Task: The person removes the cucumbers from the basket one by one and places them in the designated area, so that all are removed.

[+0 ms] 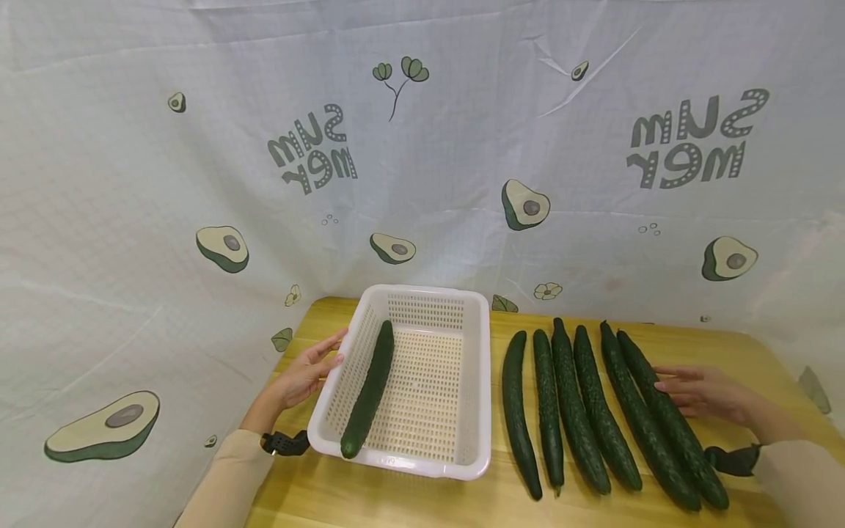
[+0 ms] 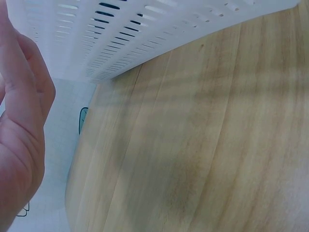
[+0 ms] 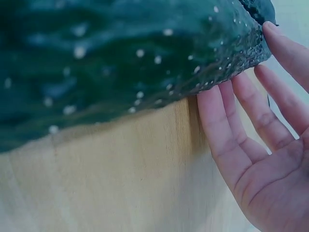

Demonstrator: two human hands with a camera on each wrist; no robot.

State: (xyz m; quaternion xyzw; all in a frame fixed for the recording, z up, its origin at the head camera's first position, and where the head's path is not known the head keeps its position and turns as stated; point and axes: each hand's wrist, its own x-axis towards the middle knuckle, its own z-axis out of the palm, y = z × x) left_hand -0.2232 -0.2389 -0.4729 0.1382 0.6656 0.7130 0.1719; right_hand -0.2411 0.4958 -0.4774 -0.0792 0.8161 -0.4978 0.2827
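Observation:
A white perforated plastic basket (image 1: 477,381) stands on the table, with one long green cucumber (image 1: 371,389) lying along its left side. My left hand (image 1: 304,375) rests against the basket's left wall, its fingers fairly straight and the thumb near the rim. In the left wrist view, that hand (image 2: 21,111) is partly cut off beside the basket (image 2: 96,38). To the right lie several cucumbers in a row. My right hand (image 1: 703,392) is at the outer side of the rightmost cucumber (image 1: 672,414). Its extended fingertips touch the bumpy cucumber (image 3: 120,63) in the right wrist view.
The wooden table (image 1: 462,502) ends at a pale hanging cloth (image 1: 449,147) printed with avocados, which also covers the left side. A curved cucumber (image 1: 518,411) lies nearest the basket's right wall. Black straps circle both wrists.

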